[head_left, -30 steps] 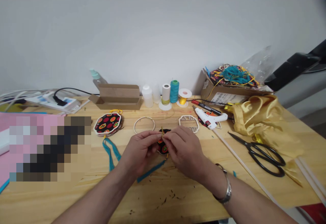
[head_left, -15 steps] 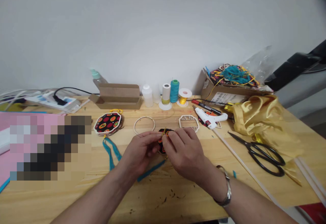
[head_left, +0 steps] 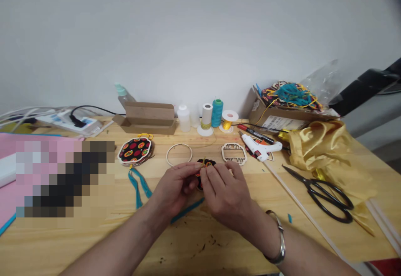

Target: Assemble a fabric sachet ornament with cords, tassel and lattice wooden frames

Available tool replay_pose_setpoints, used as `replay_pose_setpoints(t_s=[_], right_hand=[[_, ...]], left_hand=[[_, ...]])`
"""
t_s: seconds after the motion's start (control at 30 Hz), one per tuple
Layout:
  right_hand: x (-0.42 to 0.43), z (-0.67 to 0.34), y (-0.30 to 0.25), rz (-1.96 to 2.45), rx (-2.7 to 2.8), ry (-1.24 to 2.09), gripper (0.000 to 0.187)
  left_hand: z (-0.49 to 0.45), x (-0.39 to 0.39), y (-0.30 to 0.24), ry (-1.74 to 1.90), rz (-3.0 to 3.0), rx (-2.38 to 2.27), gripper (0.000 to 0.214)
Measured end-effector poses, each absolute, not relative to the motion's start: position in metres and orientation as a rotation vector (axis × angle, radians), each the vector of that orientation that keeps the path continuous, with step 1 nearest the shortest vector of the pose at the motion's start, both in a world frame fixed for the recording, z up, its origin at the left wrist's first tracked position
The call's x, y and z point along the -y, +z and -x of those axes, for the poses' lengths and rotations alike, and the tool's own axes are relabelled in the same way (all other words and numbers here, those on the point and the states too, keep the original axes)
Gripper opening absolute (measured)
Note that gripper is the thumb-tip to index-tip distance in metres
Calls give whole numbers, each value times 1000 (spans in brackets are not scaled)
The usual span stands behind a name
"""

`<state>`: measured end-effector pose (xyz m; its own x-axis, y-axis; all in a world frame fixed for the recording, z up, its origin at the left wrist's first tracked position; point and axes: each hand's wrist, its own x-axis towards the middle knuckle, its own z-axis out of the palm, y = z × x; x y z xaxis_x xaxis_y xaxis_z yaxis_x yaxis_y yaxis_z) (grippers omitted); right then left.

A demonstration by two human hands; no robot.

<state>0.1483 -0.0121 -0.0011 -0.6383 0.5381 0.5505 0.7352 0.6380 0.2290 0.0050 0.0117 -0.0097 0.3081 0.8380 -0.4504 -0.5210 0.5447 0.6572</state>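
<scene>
Both my hands meet over the middle of the wooden table (head_left: 94, 234). My left hand (head_left: 174, 186) and my right hand (head_left: 223, 193) pinch a small black patterned fabric piece (head_left: 207, 164) with a yellow cord at its top; most of it is hidden behind my fingers. A teal ribbon (head_left: 186, 211) trails from under my hands toward the lower left. Beyond my fingers lie a wooden ring (head_left: 178, 154) and a carved wooden frame (head_left: 234, 153). A stack of finished patterned pieces (head_left: 135, 151) sits to the left.
Thread spools (head_left: 216, 113) and small white bottles (head_left: 183, 118) line the wall. A glue gun (head_left: 260, 146), black scissors (head_left: 327, 193), yellow satin cloth (head_left: 322, 148) and a cardboard box of scraps (head_left: 282, 111) lie to the right. A folded cardboard box (head_left: 147, 118) and a power strip (head_left: 67, 122) are at the left.
My hands have drawn closer together over the fabric piece, and the right fingers have moved left onto it. The view has shifted slightly.
</scene>
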Motion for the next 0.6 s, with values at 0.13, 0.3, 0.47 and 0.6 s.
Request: replay_pose_setpoints(t_s=[0.13,0.3,0.47,0.6], right_hand=[[12,-149,-1,975,2423,-612,21],[12,-149,0,961,2444,-621,22],[10,-149,0,967,2469,-497,22],[3,-150,-2,1045,2243,-140,18]], left_hand=[[-6,-13,-10,918,-407,-839,21],[-5,-13,-10,918,-392,-811,23],[-4,-12,-12,922,-432,-805,16],[-4,-11,-12,968,-549,-861,15]])
